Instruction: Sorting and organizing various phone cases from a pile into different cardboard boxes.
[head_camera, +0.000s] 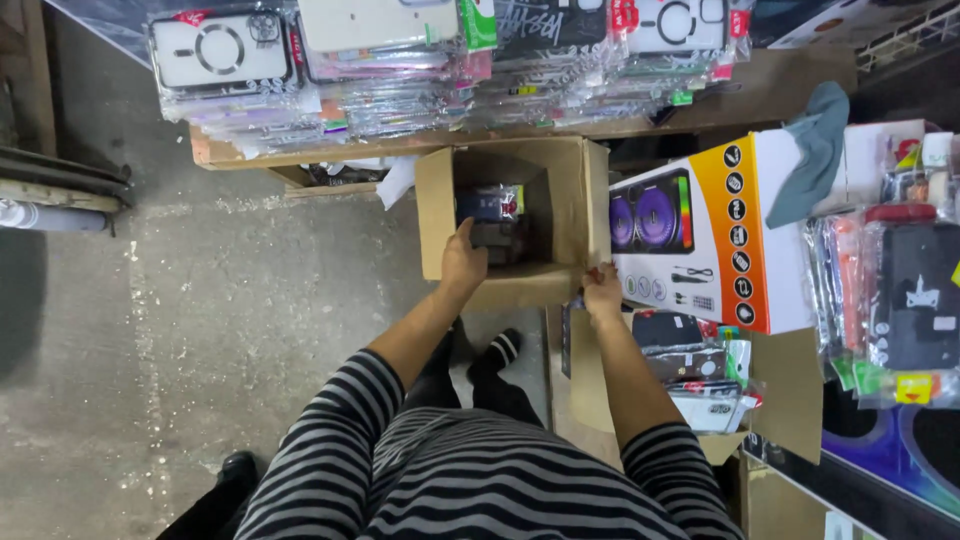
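An open cardboard box (565, 200) stands on the concrete floor in front of me, with packaged phone cases (490, 205) inside it. My left hand (463, 262) reaches over the box's near wall and grips a dark packet (497, 237) in the box. My right hand (603, 290) rests on the box's near right corner, pinching the cardboard edge. Both my sleeves are black and grey striped.
Stacks of bagged phone cases (330, 70) lie on a low board behind the box. A white and orange speaker carton (735, 235) lies to the right, with a grey cloth (815, 150) on it. More cartons with packets (700, 370) stand at my right. Bare concrete floor (200, 330) stretches left.
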